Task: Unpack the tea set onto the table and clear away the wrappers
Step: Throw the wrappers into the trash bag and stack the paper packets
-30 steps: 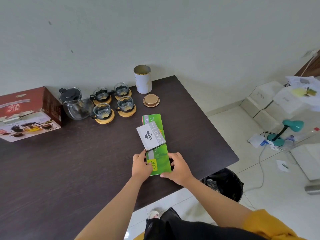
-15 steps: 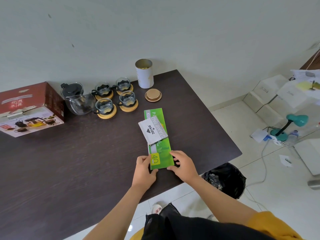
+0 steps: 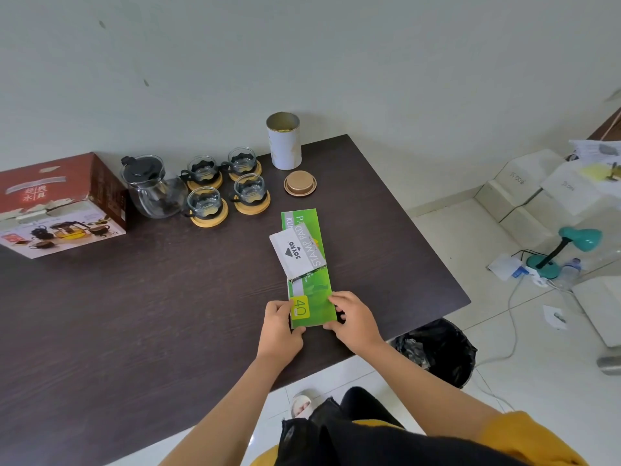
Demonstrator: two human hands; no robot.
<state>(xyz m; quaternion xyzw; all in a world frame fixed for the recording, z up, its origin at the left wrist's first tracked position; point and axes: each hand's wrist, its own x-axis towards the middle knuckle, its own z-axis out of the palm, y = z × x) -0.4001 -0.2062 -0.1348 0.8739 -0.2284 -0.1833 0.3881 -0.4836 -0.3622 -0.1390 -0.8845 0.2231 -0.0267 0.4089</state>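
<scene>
Both hands at the near end of a long green printed cardboard packet (image 3: 311,284) lying flat on the dark brown wooden table (image 3: 134,314). Left hand (image 3: 279,326) curled round the packet's near left corner, thumb tucked under the near edge, fingertips against the yellow "40" patch. Right hand (image 3: 353,322) pinching the near right corner, fingers bent over the top face; thumb partly hidden beneath the packet. Resting on the packet's middle, a white-and-grey printed card (image 3: 295,252), skewed to the left and covering part of the lettering.

Farther back and left, the unpacked set: a clear glass teapot with a black lid (image 3: 151,190) and four small glass cups on round wooden coasters (image 3: 228,190), grouped just beside each other. Right of the cups, a white cylindrical tin with an open top (image 3: 285,141), upright near the far edge; contents not readable. Just near of it, a round tan lid (image 3: 300,183) lying flat. At far left, a red printed tea-set carton (image 3: 57,203), cut off by the frame edge.

Below the table's near right edge, a black bin bag (image 3: 440,351), partly hidden by the tabletop, contents unclear.
</scene>
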